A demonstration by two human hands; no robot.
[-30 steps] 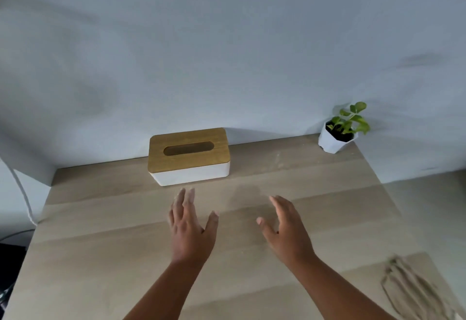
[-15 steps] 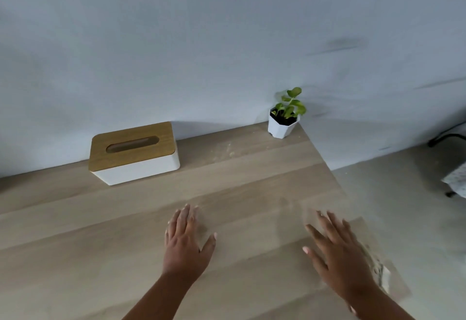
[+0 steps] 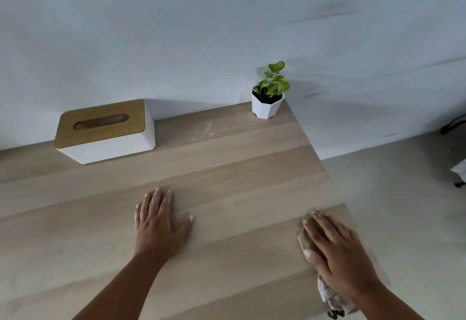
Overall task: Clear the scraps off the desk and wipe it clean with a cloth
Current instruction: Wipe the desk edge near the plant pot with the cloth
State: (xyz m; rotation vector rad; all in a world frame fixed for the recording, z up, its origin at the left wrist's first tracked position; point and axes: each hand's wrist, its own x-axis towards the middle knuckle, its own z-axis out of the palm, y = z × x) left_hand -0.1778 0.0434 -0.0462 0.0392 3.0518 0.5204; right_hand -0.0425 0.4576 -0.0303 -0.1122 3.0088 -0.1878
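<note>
My right hand (image 3: 338, 251) lies flat on a brownish-grey cloth (image 3: 306, 240) near the right edge of the wooden desk (image 3: 227, 173), its fingers straight and pressing down. Most of the cloth is hidden under the hand; a crumpled end pokes out near the wrist. My left hand (image 3: 158, 221) rests palm-down on the desk's middle, fingers spread, holding nothing. A faint patch of pale crumbs or dust (image 3: 204, 130) lies at the back of the desk between the tissue box and the plant.
A white tissue box with a wooden lid (image 3: 103, 130) stands at the back left against the wall. A small green plant in a white pot (image 3: 268, 97) occupies the back right corner. Grey floor lies beyond the desk's right edge, with dark chair legs (image 3: 454, 125) far right.
My right hand has swung right and come down onto the cloth at the desk's right edge. My left hand has lowered flat onto the desk. The view has turned to the right.
</note>
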